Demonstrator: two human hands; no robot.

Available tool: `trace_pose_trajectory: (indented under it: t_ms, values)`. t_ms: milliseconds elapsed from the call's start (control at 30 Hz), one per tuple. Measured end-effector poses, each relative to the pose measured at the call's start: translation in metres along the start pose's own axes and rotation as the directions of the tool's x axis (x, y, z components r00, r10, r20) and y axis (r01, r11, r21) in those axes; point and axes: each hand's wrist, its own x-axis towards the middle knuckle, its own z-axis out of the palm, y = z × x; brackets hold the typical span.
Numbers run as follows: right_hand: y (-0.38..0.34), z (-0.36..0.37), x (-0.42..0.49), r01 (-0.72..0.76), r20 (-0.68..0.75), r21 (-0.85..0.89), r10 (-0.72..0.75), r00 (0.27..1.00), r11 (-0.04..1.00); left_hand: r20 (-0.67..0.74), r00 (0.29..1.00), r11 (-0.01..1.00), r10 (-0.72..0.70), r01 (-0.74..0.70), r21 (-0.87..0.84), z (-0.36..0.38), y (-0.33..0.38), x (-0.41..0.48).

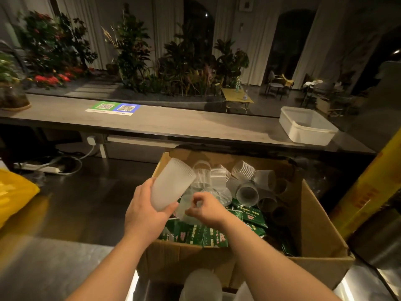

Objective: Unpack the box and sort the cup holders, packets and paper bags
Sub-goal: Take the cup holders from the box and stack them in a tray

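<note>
The stack of frosted holders [171,185] is above the box's [314,231] left edge. It tilts, its long axis rising away and rightward, ribbed open end uppermost. The left hand [143,211] grips its lower end. Just beside it, the right hand [208,210] pinches another holder [184,210] over green packets [195,234] and loose holders [247,192].

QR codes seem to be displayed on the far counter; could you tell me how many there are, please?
2. Both lie side by side on one sign on the counter: the green QR code on the left, the blue QR code on the right. None seems hidden.
</note>
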Motion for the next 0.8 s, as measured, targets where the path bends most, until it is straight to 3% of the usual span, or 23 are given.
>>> trace_pose_trajectory:
  t_ms: [100,233,467,600,800]
  values:
    - [0.010,-0.030,-0.016,0.016,-0.173,0.380,0.054,0.983,0.925,0.028,0.999,0.998,0.024,-0.025,0.058,0.001,-0.001,-0.001]
    - [0.021,-0.068,-0.029,0.142,-0.322,0.629,0.090,0.942,0.765,0.091,0.994,0.988,0.063,-0.075,0.136,0.004,-0.003,0.000]
    - [0.001,-0.085,-0.027,0.169,-0.244,0.319,-0.092,0.965,0.932,0.126,0.983,0.978,0.135,-0.152,0.143,0.006,-0.006,0.001]
    - [-0.022,-0.078,-0.019,0.158,-0.104,-0.091,-0.168,0.980,0.983,0.169,0.962,0.959,0.213,-0.239,0.151,0.007,-0.006,-0.005]
    - [-0.035,-0.068,-0.010,0.155,-0.003,-0.104,-0.156,0.988,0.982,0.172,0.961,0.956,0.219,-0.246,0.160,0.006,-0.006,-0.006]
